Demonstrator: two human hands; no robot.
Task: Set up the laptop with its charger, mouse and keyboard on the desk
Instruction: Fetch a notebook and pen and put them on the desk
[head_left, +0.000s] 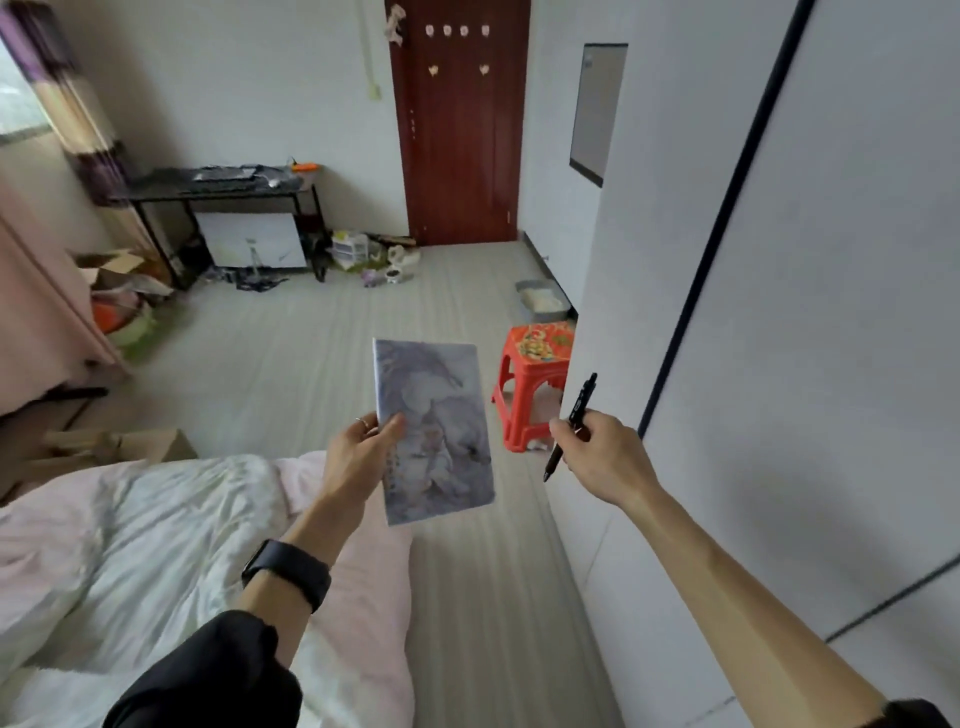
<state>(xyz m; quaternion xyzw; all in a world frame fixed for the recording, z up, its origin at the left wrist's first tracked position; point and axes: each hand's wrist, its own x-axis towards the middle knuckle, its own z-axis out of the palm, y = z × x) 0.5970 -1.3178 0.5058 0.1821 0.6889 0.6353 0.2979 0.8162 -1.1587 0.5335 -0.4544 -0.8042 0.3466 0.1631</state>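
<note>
The left hand (358, 452) grips a notebook (436, 431) by its left edge. The right hand (605, 457) grips a black pen (571, 426). Far across the room, what looks like a keyboard (223, 175) lies near the middle of the black table (153, 189).

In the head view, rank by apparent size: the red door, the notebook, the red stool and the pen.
1. red door, largest though farthest.
2. notebook, enlarged by nearness to the camera.
3. red stool, looks smaller than the notebook only because it stands farther off.
4. pen, thinnest and smallest.
</note>
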